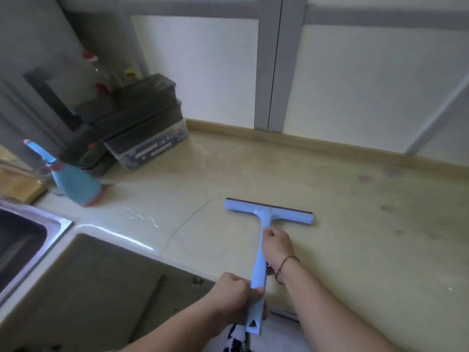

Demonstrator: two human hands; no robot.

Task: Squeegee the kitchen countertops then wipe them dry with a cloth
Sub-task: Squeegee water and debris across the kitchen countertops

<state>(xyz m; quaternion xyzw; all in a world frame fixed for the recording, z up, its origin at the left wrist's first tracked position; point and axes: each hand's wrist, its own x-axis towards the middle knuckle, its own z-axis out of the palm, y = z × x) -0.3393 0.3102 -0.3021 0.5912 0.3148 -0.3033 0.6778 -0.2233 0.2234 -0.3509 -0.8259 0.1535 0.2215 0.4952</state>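
A light blue squeegee with a dark rubber blade lies blade-down on the beige countertop, near its middle. My right hand grips the handle high up, just below the blade head. My left hand grips the handle's lower end, by the counter's front edge. A thin wet streak curves across the counter left of the blade. No cloth is in view.
A blue spray bottle stands at the left near the steel sink. Behind it are stacked dark boxes and a clear container against the wall. A wooden board sits at far left. White backsplash panels run along the back.
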